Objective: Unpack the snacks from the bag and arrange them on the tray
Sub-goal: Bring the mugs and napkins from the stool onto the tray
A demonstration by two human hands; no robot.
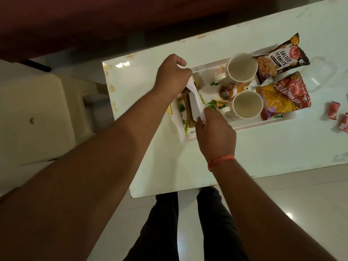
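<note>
A white tray (244,125) with a leaf print lies on the white table. At its right end rest a dark salted peanuts packet (280,60) and a red bhujia sev packet (284,97). Two empty cream mugs (242,67) (247,104) stand beside them. My left hand (172,76) and my right hand (214,132) both pinch a thin white bag or wrapper (195,98), stretched between them over the tray's left end. A brown stick-like item (189,110) lies under it, partly hidden.
Two small red wrappers (334,110) lie on the table (169,166) at the far right. A clear plastic piece (320,72) sits beyond the packets. A cream plastic chair (37,119) stands to the left. My legs are below the table's near edge.
</note>
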